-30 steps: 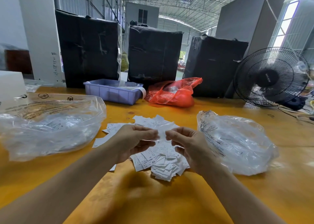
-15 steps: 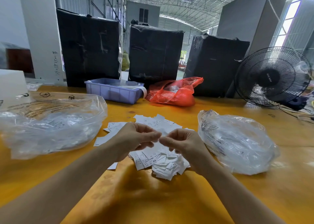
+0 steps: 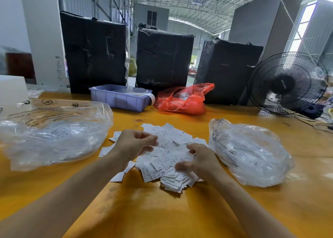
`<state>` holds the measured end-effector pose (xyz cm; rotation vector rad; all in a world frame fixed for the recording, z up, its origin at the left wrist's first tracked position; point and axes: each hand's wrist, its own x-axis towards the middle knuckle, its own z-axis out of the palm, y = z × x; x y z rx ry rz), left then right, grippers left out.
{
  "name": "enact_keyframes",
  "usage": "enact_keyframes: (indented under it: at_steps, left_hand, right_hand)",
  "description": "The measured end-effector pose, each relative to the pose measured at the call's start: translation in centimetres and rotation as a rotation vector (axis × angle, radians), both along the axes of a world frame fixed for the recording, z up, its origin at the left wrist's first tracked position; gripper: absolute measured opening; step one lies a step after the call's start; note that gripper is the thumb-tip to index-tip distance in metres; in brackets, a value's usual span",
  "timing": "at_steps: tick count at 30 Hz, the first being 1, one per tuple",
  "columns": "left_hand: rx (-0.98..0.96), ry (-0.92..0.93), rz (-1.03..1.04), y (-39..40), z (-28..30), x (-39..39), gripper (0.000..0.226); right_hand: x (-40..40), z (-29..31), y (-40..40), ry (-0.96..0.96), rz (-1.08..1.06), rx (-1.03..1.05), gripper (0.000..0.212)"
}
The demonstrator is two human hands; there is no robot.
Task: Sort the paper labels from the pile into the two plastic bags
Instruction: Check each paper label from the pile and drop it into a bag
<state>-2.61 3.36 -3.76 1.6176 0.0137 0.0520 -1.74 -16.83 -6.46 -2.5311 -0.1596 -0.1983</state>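
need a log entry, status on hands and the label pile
Left hand curled above the loose pile of white paper labels, grip unclear. Right hand open, reaching into it. Two clear plastic bags flank it, nothing blocking.

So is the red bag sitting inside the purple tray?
No, the red bag lies on the yellow table just to the right of the purple tray, not inside it.

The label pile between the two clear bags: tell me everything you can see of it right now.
The label pile is a loose heap of small white paper slips with black print, some reading XS or S. It lies on the yellow table between the left bag and right bag. A few slips stray leftward. The left hand and right hand are over it, fingers curled.
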Motion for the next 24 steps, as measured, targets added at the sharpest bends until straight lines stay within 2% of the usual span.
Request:
enact_keyframes:
  at_steps: [2,6,9,15,19,24]
  left_hand:
    - [-0.012,0.004,-0.008,-0.1,0.0,-0.1,0.008]
    - [0.041,-0.013,-0.035,-0.4,-0.3,-0.3,0.006]
    - [0.089,-0.029,-0.050,-0.6,-0.6,-0.2,0.007]
    - [0.121,-0.013,-0.083,-0.8,-1.1,-0.1,0.008]
    - [0.105,0.018,-0.115,-0.9,-1.2,-0.2,0.008]
    - [0.070,0.048,-0.134,-1.2,-0.9,-0.4,0.010]
  right_hand:
    - [-0.2,0.3,-0.3,0.008,0.008,0.124,0.077]
    - [-0.2,0.5,-0.9,-0.042,-0.021,0.248,0.042]
    - [0.0,0.4,-1.4,-0.067,-0.068,0.321,0.031]
    - [0.2,0.9,-2.3,0.038,-0.029,0.724,0.026]
    - [-0.1,1.4,-2.1,0.207,0.055,1.108,0.025]
    - [-0.9,2.1,-0.8,0.275,0.180,1.179,0.027]
